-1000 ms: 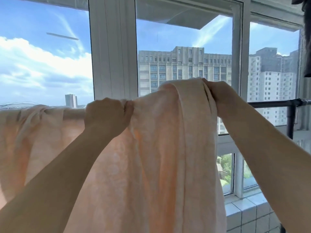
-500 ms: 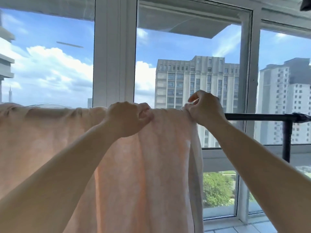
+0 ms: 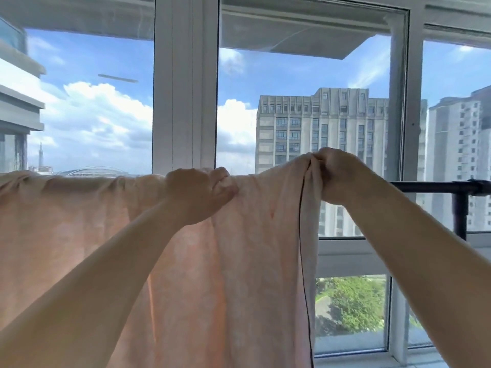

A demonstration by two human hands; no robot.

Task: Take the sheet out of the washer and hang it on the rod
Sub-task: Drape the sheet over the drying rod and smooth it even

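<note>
- Background: tall white-framed window straight ahead, bright sky and grey tower blocks outside, trees below.
- Black rod is run horizontally in front of the glass at hand height; only its right end is bare, where it meets a black upright. The remainder is hidden under fabric.
- Peach sheet is already draped over the rod, from the left frame edge to just short of the bare section; washer not in view, so the removal step is judged done.
- Cloth at far left is bunched and gathered along the top, so it is judged not yet fully spread.
- Left hand: grip is closed, fingers curled round a fold of the sheet's top line at the rod. Judged to be an anchor, so the cloth is not dragged along or off while the other end is worked.
- Right hand: grip is closed too, the sheet's right edge pinched and raised slightly above rod level. The lift is judged to take weight off the rod so the edge can be shifted sideways.
- Dark-piped hem is seen hanging straight down below the right hand, marking the sheet's end.
- Fabric between the hands is pulled fairly taut; damp cloth is expected to cling and resist sliding.
- Risk: uneven drop front to back, which cannot be told from this view.
</note>
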